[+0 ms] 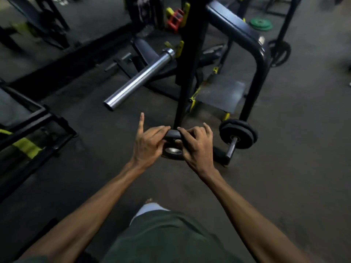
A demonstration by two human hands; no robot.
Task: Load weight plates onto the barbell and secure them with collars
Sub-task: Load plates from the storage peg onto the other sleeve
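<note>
Weight plate [172,134], round black, gripped by both hands.

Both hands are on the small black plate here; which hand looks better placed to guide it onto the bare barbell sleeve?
Left, probably. The left hand grips the plate on the side facing the barbell sleeve, up and left. The right hand holds the far side.
</note>
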